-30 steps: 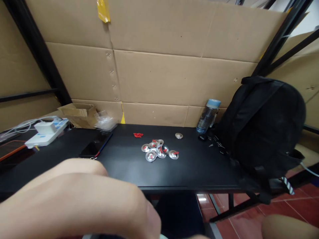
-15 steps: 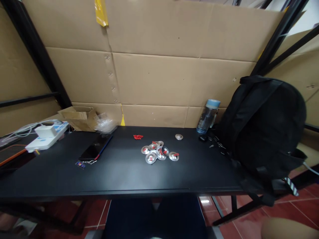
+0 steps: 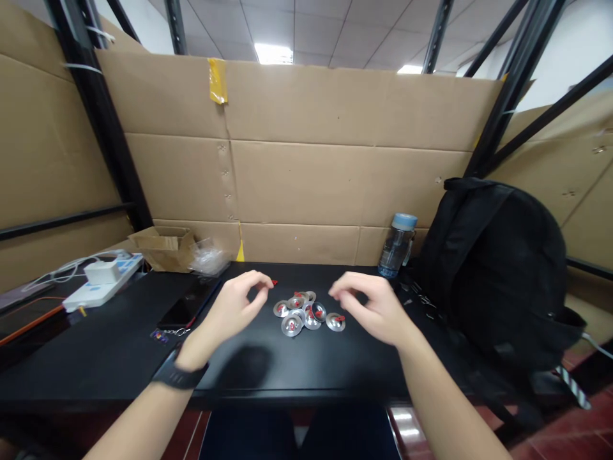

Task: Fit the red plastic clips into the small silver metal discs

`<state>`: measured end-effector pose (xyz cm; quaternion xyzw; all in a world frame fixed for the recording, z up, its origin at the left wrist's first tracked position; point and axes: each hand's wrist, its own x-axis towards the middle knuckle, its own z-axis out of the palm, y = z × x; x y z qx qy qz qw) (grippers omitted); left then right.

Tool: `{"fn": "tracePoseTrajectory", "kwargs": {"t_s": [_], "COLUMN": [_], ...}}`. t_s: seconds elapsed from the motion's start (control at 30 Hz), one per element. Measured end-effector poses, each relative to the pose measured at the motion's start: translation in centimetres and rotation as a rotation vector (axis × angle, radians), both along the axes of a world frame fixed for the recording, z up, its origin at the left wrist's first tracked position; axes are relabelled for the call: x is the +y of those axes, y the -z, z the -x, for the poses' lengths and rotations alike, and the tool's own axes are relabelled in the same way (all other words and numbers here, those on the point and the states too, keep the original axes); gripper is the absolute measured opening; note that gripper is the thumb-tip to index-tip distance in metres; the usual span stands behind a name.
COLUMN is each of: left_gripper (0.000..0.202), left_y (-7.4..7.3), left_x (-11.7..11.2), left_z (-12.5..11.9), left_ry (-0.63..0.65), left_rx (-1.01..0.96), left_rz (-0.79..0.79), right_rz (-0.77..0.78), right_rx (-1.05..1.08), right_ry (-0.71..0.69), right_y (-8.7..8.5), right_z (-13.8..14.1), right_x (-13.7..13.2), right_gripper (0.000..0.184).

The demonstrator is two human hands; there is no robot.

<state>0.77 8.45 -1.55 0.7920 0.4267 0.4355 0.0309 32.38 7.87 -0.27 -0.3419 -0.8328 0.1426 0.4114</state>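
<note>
Both hands are hovering over the middle of the black desk, one on either side of a cluster of small silver metal discs with red inserts. The left hand is curling its fingers loosely inward, thumb and fingertips almost meeting, with nothing gripped; the right hand is bunching its fingers the same way, and I cannot tell whether anything tiny is pinched there.

The discs are overlapping one another, so a careless pinch is likely to be dragging a neighbour along or scattering the pile toward the desk's front edge. The red pieces lying just behind the left fingertips look light enough to be flicked away by a brushing finger.

Counting: about eight discs, though overlap is hiding the exact number; one water bottle and one black backpack at the back right; one phone, one power strip and one small cardboard box toward the left.
</note>
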Motion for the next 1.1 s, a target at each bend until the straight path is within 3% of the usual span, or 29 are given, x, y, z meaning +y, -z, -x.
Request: {"fn": "tracePoseTrajectory", "kwargs": {"t_s": [0.07, 0.13, 0.2, 0.27, 0.33, 0.43, 0.67, 0.9, 1.0, 1.07, 1.1], "left_gripper": [0.017, 0.017, 0.017, 0.019, 0.021, 0.022, 0.021, 0.023, 0.020, 0.017, 0.017], "left_y": [1.3, 2.6, 3.9, 5.0, 6.0, 6.7, 6.0, 7.8, 6.5, 3.9, 2.1], "left_x": [5.6, 10.2, 13.2, 14.6, 14.8, 13.5, 11.1, 11.8, 11.0, 8.7, 6.8], "left_z": [0.0, 0.2, 0.6, 1.0, 1.4, 1.4, -1.2, -2.0, -2.4, -3.4, -4.1], "left_ry": [-0.048, -0.105, -0.157, -0.207, -0.171, -0.068, 0.001, 0.062, 0.046, 0.084, 0.166], "left_rx": [-0.005, -0.020, -0.045, -0.080, -0.061, -0.064, -0.139, -0.086, -0.124, -0.198, -0.243], "left_rz": [0.031, 0.062, 0.063, 0.045, 0.069, 0.103, 0.116, 0.158, 0.164, 0.170, 0.192], "right_rz": [0.021, 0.044, 0.052, 0.041, 0.062, 0.093, 0.124, 0.141, 0.141, 0.145, 0.147], "right_rx": [-0.107, -0.161, -0.181, -0.162, -0.158, -0.105, 0.000, -0.032, -0.022, 0.012, 0.027], "right_ry": [0.023, 0.121, 0.235, 0.330, 0.358, 0.378, 0.385, 0.407, 0.407, 0.396, 0.391], "right_y": [0.5, 2.1, 4.5, 6.8, 8.5, 9.6, 9.5, 9.1, 9.1, 9.1, 9.1], "right_z": [0.8, 0.6, -0.7, -2.4, -4.0, -5.3, -4.2, -4.3, -4.4, -4.4, -4.3], "right_x": [4.4, 9.5, 13.5, 15.8, 16.6, 16.3, 15.5, 15.2, 15.2, 15.2, 15.1], "right_gripper": [0.018, 0.018, 0.022, 0.025, 0.026, 0.025, 0.024, 0.024, 0.024, 0.024, 0.024]}}
